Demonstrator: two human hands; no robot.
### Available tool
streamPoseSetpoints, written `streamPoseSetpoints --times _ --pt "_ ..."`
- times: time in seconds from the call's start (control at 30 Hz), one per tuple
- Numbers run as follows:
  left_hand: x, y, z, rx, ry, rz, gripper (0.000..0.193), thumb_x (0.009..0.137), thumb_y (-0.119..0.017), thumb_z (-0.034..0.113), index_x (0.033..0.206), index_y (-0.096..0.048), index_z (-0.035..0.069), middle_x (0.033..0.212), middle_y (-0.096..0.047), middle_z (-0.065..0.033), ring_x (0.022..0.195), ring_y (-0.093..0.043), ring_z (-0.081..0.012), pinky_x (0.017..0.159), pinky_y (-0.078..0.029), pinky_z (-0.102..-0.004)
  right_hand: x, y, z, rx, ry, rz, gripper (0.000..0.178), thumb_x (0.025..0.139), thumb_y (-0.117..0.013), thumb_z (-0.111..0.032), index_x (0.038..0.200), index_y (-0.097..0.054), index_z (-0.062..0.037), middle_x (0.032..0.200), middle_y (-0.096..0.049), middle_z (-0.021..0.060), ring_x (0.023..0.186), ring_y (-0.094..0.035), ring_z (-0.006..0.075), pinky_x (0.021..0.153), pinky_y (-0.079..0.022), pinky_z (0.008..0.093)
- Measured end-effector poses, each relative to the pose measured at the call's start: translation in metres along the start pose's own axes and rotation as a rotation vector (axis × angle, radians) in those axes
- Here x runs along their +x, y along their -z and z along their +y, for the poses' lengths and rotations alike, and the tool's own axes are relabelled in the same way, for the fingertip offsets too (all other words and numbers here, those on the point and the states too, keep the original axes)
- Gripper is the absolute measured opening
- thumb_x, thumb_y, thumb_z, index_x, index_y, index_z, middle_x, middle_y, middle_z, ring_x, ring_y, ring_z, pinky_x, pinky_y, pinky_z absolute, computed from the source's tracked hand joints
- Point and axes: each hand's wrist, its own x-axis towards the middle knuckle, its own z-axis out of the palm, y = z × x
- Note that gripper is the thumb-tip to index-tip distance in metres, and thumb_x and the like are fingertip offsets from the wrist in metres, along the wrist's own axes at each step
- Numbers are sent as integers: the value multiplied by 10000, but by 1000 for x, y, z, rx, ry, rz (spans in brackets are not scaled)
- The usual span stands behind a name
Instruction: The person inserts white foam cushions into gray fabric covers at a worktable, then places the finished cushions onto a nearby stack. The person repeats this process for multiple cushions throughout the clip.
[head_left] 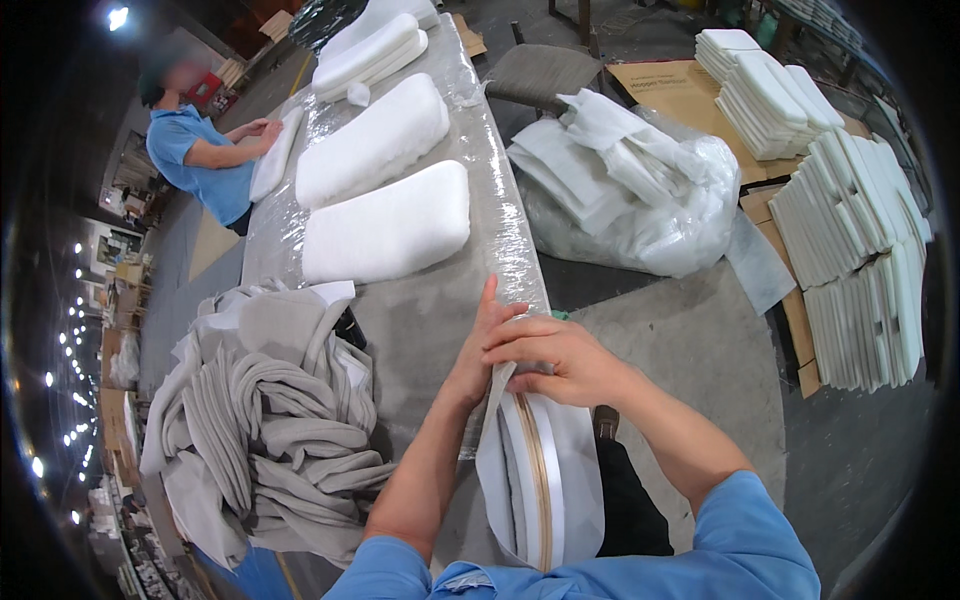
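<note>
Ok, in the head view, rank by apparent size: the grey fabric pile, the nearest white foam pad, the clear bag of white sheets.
1. grey fabric pile, though nearness may inflate it
2. clear bag of white sheets
3. nearest white foam pad

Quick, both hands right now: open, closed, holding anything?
Left hand: fingers straight, flat against the grey cushion cover, not clenched.
Right hand: closed over the top edge of the cover, holding it.

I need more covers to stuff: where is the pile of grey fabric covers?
In the head view, the pile of grey fabric covers lies on the table, left of the left hand, below the nearest white foam cushion.
</note>
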Motion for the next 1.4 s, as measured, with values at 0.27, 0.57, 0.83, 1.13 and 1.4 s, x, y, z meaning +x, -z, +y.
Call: streamPoseSetpoints --times 0.27,0.57,0.83,1.13,1.4 --pt "35 5 78 44 138 -285 938 1040 -276 773 1713 -68 153 1457 -584 -216 1172 -687 -312 1063 -520 -427 -6 -44 8 168 35 323 154 888 -738 -30 1038 -765 -48 1137 -756 68 1076 -695 270 939 -551 390" --pt "21 -52 109 521 137 -723 1027 988 -227 863 1705 -167 130 1475 -580 -203 1325 -576 -355 1082 -464 -412 -24 -73 1 429 -138 363 62 936 -731 -46 985 -739 -9 1003 -747 105 908 -686 258 797 -530 370" --pt "-5 -54 98 658 -85 -688 955 1034 -243 788 1684 -220 89 1330 -667 -277 1298 -618 -405 1092 -450 -415 -37 -79 -12 323 -86 400 214 896 -563 85 955 -741 -19 869 -736 52 823 -701 194 751 -548 352" --pt "-14 -25 87 -171 -277 -487 726 1099 -352 580 1589 -418 49 1420 -634 -212 1375 -569 -372 1182 -394 -477 -29 -71 -15 270 5 347 79 937 -673 -2 959 -747 -19 1047 -754 91 948 -682 240 864 -529 375" --pt "-40 11 -5 -82 -106 -72 554 1154 -356 435 1487 -531 29 1290 -649 -87 1190 -592 -173 1083 -429 -326 -32 -64 -9 246 -27 361 72 955 -703 -48 982 -761 -14 1119 -768 84 941 -677 223 874 -528 344"
